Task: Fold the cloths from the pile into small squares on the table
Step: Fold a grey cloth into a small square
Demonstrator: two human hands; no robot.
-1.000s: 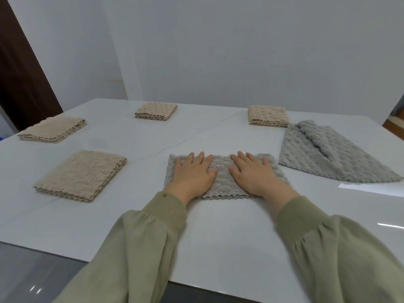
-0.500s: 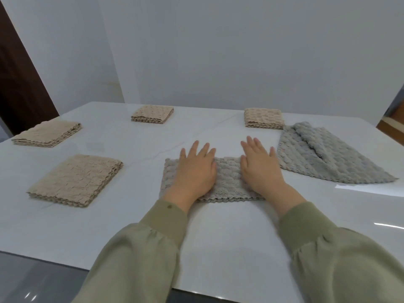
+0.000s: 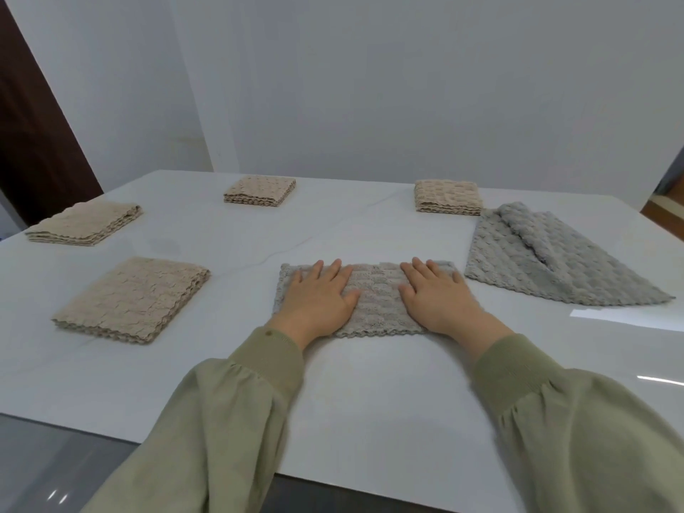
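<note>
Hands flat, fingers spread: left hand (image 3: 317,298), right hand (image 3: 436,296) press folded grey cloth (image 3: 374,298), hiding both ends.

The person's left hand (image 3: 318,298) and right hand (image 3: 435,296) are sliding apart over the folded grey cloth (image 3: 377,294). A second ago they were lying almost thumb to thumb at its middle. Now they are pressing flat nearer its two ends, with bare cloth showing between them.

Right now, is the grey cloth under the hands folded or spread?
Folded: the grey cloth is a narrow strip, not yet a small square.
</note>
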